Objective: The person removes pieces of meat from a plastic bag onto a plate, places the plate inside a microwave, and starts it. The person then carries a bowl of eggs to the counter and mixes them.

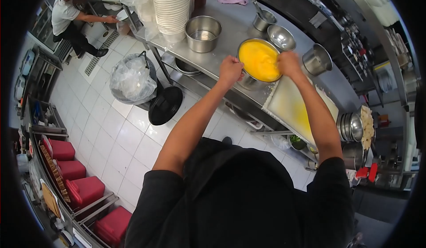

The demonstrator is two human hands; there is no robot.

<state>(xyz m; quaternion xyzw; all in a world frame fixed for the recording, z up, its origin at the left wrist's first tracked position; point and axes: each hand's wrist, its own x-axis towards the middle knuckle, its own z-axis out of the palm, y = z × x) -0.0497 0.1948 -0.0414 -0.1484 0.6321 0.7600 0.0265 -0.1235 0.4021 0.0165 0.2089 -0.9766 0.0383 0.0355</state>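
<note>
A steel pot (258,61) of yellow liquid stands on the steel counter (213,63), its surface streaked with swirls. My left hand (231,69) is closed at the pot's left rim. Over the right side of the pot is my right hand (289,64), blurred and curled; what it holds, if anything, cannot be made out. Just below the pot lies a white board (288,103) with a yellow smear. An empty-looking steel pot (203,34) sits left of my hands. Behind the yellow liquid are a steel bowl (282,37) and a small pot (265,20) with a utensil in it.
Stacked white containers (169,8) rise at the counter's left. A tall steel pot (317,59) stands at the right, beyond my right hand. A lined bin (133,79) and black lid (165,106) are on the floor. Another person (66,17) works at the upper left.
</note>
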